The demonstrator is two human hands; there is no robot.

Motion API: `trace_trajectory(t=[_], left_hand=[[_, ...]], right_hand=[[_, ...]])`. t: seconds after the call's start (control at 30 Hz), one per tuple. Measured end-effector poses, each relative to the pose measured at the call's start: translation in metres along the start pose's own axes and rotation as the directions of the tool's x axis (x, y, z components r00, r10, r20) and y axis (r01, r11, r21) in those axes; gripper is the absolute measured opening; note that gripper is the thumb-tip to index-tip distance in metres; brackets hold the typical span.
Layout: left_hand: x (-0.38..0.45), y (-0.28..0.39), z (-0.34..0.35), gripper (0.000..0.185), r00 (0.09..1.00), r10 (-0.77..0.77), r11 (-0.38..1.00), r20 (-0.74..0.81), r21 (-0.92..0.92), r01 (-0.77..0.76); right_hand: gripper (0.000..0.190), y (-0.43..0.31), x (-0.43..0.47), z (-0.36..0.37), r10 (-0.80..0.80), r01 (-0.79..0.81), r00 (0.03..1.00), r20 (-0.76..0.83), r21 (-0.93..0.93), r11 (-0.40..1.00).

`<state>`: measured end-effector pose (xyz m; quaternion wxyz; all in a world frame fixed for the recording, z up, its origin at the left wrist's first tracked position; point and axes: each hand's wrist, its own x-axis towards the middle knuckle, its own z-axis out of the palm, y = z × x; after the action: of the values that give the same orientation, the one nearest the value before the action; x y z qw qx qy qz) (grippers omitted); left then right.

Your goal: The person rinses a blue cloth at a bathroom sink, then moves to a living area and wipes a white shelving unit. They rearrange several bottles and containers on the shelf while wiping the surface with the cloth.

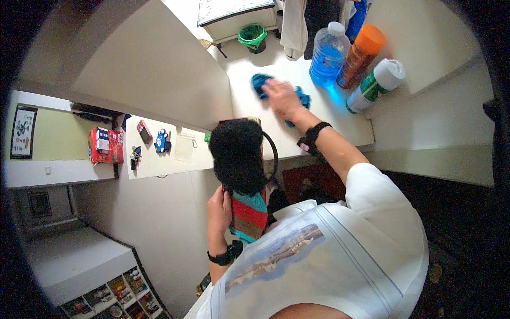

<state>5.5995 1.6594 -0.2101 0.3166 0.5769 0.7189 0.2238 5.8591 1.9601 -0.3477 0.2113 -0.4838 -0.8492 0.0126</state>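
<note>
My right hand, blurred, presses on a crumpled teal cloth lying on a white shelf. Part of the cloth is hidden under the hand. To its right stand a clear plastic bottle of blue liquid, an orange-capped spray can and a white and green spray can. Lower down, my left hand grips the edge of a bundle with a fluffy black item on top and a striped knitted piece in teal, red and brown hanging below. The fingertips of my left hand are partly hidden.
A white panel rises left of the shelf. Beyond it, another white surface holds a blue toy-like item, a small red box and keys. A green-lined waste bin stands on the floor; clothes hang behind the bottle.
</note>
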Motion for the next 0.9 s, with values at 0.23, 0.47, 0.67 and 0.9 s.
trace_trajectory(t=[0.23, 0.47, 0.67, 0.9], left_hand=[[-0.029, -0.019, -0.032, 0.022, 0.995, -0.046, 0.998, 0.09, 0.038, 0.043], [-0.044, -0.053, -0.025, 0.022, 0.997, -0.069, 0.995, 0.042, -0.075, 0.072], [-0.048, -0.063, -0.024, 0.023, 0.995, -0.095, 0.993, -0.018, -0.07, 0.094], [-0.056, -0.064, -0.03, 0.03, 0.991, -0.13, 0.987, -0.042, -0.1, 0.125]], right_hand=[[0.056, 0.021, 0.07, 0.032, 0.364, -0.369, 0.929, -0.074, -0.088, 0.925], [0.045, -0.077, 0.056, 0.052, -0.08, 0.083, 0.996, -0.034, 0.088, 0.993], [0.036, -0.095, -0.08, -0.033, -0.476, 0.435, 0.877, 0.068, 0.312, 0.845], [0.04, -0.011, -0.027, -0.018, 0.14, -0.145, 0.985, -0.1, -0.046, 0.988]])
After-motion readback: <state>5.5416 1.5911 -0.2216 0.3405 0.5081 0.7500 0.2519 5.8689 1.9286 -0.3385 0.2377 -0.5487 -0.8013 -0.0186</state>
